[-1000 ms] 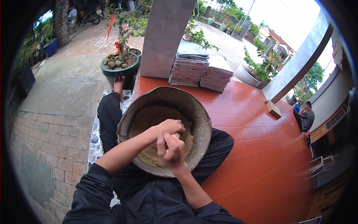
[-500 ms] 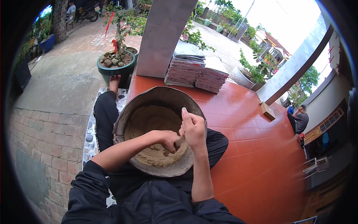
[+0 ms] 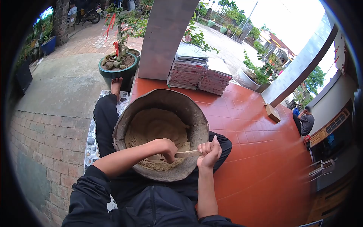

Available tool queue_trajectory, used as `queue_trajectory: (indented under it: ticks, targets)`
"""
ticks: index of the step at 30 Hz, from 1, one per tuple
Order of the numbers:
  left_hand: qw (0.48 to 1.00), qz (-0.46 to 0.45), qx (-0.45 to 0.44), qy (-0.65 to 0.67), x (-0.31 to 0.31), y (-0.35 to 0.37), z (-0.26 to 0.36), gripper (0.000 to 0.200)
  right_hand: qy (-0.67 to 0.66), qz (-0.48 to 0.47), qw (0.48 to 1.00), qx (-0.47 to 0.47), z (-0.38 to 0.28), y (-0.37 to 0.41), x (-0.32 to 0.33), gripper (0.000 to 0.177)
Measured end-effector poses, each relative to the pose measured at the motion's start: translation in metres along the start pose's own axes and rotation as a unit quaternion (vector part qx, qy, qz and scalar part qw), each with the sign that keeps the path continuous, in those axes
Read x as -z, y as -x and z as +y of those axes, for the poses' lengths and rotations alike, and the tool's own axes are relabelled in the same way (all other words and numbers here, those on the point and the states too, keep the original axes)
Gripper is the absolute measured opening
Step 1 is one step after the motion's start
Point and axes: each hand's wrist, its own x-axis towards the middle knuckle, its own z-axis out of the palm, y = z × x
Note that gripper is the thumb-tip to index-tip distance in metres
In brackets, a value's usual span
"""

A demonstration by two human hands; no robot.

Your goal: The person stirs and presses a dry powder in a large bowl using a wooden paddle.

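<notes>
While reaching down into the tub at the centre of the frame, has the stick caught between both hands. With the left hand, appears to curl closed over the stick, just inside the lower part of the rim; with the right hand, makes a tight fist around the outer end, at the lower right of the rim, with a raised thumb.

Now to the handling of that stick: ought to feel light, dry and fairly stiff, more likely to crack than to bend if forced. Best to take hold at the outer end and partway along. Does not look slippery, though may pick up some dust. For the tub, a different story: probably heavy with such a load, firm in the wall, perhaps rough along the rim. Better to hold by opposite sides than by one edge. For the powder, expect something soft and loose.

And the looks: pale, flat, narrow and apparently wooden for the stick, lying nearly level across the lower right of the opening. For the tub, round, deep and grey-brown, with an uneven rim; sits open side up between the dark-trousered legs. Inside, sandy brown powder, smoothly ridged towards the middle, lumpier near the left hand.
</notes>
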Motion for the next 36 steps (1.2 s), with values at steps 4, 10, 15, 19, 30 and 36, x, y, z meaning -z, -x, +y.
queue_trajectory:
  ticks: [4, 10, 15, 19, 30, 36]
  targets:
    - [0.998, -0.034, 0.029, -0.037, 0.001, 0.007, 0.002, 0.036, 0.003, 0.024, 0.999, 0.021, 0.007, 0.019, -0.009, 0.054]
    - [0.997, -0.025, 0.060, -0.042, 0.000, 0.018, 0.001, 0.036, -0.023, 0.027, 0.998, 0.054, 0.015, 0.031, -0.017, 0.051]
    - [0.995, -0.013, 0.084, -0.049, -0.001, 0.017, -0.008, 0.033, -0.038, 0.014, 0.998, 0.052, 0.019, 0.034, -0.023, 0.048]
    - [0.995, 0.040, 0.065, -0.068, -0.001, 0.026, -0.009, 0.029, -0.025, 0.005, 0.998, 0.058, 0.011, 0.044, -0.028, 0.047]
    - [0.885, 0.404, -0.223, -0.060, -0.007, 0.006, 0.000, 0.019, 0.122, -0.166, 0.951, 0.230, -0.027, 0.068, -0.038, 0.043]
    - [0.912, 0.351, -0.213, -0.012, -0.020, -0.007, -0.003, 0.016, 0.384, -0.277, 0.864, 0.173, -0.033, 0.075, -0.058, 0.042]
